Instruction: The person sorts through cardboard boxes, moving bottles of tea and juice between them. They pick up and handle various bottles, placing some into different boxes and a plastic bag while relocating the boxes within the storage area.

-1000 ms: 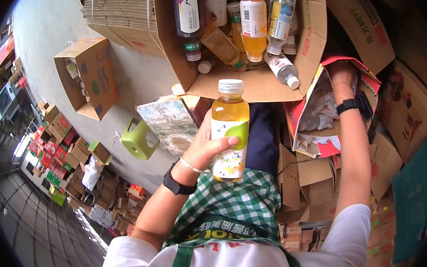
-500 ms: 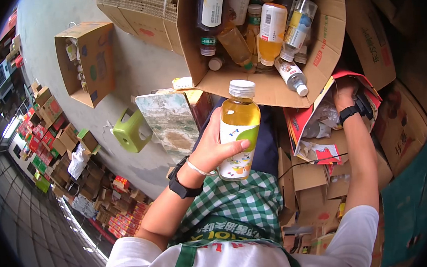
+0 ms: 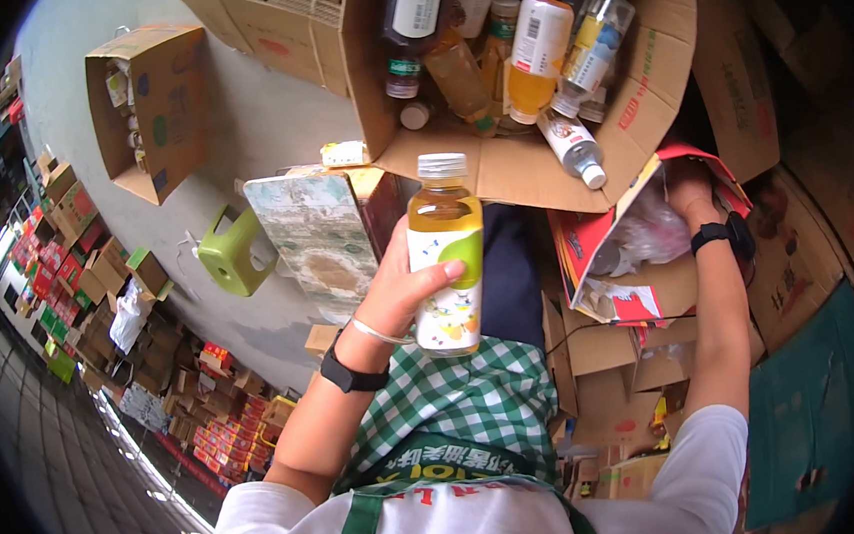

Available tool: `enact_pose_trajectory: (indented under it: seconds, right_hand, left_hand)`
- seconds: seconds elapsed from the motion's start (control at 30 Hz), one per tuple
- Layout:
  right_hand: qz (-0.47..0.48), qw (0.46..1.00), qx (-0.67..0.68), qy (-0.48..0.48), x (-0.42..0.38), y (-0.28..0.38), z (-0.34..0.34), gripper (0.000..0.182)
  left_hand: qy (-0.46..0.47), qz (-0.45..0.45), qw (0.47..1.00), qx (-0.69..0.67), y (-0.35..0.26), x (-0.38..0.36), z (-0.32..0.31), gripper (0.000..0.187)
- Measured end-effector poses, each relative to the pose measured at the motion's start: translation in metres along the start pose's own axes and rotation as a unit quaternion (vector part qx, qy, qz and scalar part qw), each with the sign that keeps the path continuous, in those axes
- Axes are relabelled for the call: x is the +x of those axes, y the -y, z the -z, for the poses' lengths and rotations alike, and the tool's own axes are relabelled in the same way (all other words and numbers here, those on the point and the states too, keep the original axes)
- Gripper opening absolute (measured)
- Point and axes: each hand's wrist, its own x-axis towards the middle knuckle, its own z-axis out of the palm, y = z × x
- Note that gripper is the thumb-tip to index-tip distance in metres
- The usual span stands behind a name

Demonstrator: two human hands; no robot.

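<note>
My left hand (image 3: 404,287) is wrapped round a bottle (image 3: 446,255) of yellow liquid with a white cap, held upright in front of my lap. My thumb lies across its white and green label. At the right, my right hand (image 3: 690,186) reaches into a red and white carton (image 3: 587,254) that holds clear plastic wrapping (image 3: 650,229); its fingers are hidden inside. Above the held bottle, an open cardboard box (image 3: 516,182) contains several bottles, among them an orange one (image 3: 539,57) and one with a white cap (image 3: 571,148) lying near the front flap.
A green stool (image 3: 235,254) and a worn board (image 3: 316,238) stand left of my lap. Farther left is a cardboard box (image 3: 169,117) with bottles inside. Stacked cartons (image 3: 230,438) fill the lower left. A teal panel (image 3: 810,418) leans at the lower right.
The held bottle and my left hand have moved left and now appear more upright. The whole view has shifted slightly. My right hand remains inside the carton, where the clear plastic has changed shape.
</note>
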Motion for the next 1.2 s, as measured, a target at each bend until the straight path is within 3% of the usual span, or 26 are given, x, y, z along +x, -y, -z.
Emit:
enact_pose_trajectory:
  seconds: [0.1,0.17,0.23,0.33,0.43,0.5,0.53,0.57,0.63,0.7,1.03,1.1,1.17,1.2]
  right_hand:
    - [-0.003,0.959,0.268,-0.094,-0.043,0.001,0.008,0.052]
    - [0.05,0.901,0.427,-0.059,-0.073,0.0,-0.021,0.06]
    - [0.049,0.895,0.441,-0.033,-0.12,0.03,-0.03,0.061]
    - [0.057,0.9,0.428,-0.067,-0.159,0.071,-0.04,0.063]
    - [-0.014,0.921,0.376,-0.096,-0.173,0.071,-0.03,0.061]
    - [-0.019,0.848,0.527,-0.051,-0.173,0.067,-0.025,0.058]
    - [-0.027,0.751,0.658,0.047,-0.177,0.061,-0.017,0.057]
    - [-0.03,0.747,0.662,0.047,-0.184,0.064,-0.013,0.057]
    - [-0.005,0.473,0.881,0.0,-0.203,0.076,-0.008,0.058]
    - [0.016,0.412,0.911,-0.026,-0.22,0.086,0.01,0.062]
    - [0.044,0.278,0.956,-0.083,-0.266,0.115,0.042,0.061]
    - [0.087,0.078,0.991,0.07,-0.276,0.119,0.034,0.067]
    - [0.104,-0.006,0.994,0.037,-0.281,0.132,0.046,0.076]
    - [0.116,-0.047,0.99,0.072,-0.28,0.132,0.044,0.078]
  left_hand:
    - [0.001,0.016,1.0,-0.004,0.006,0.002,0.002,0.061]
    - [0.024,0.029,0.999,0.004,0.012,0.006,-0.003,0.059]
    - [0.046,0.04,0.998,0.019,0.016,0.01,-0.016,0.059]
    - [0.09,0.06,0.992,0.067,0.016,0.007,-0.042,0.058]
    - [0.143,0.063,0.977,0.145,0.023,0.008,-0.061,0.059]
    - [0.158,0.073,0.972,0.156,0.025,0.009,-0.073,0.061]
    - [0.165,0.082,0.97,0.156,0.025,0.009,-0.079,0.062]
    - [0.171,0.092,0.969,0.155,0.025,0.01,-0.082,0.062]
    - [0.167,0.097,0.968,0.162,0.029,0.011,-0.087,0.061]
    - [0.161,0.13,0.972,0.11,0.028,0.011,-0.092,0.06]
    - [0.177,0.141,0.968,0.11,0.02,-0.002,-0.12,0.063]
    - [0.185,0.157,0.967,0.077,0.016,-0.007,-0.126,0.062]
    - [0.213,0.174,0.961,0.043,0.011,-0.011,-0.132,0.063]
    - [0.217,0.172,0.96,0.032,0.014,-0.012,-0.134,0.062]
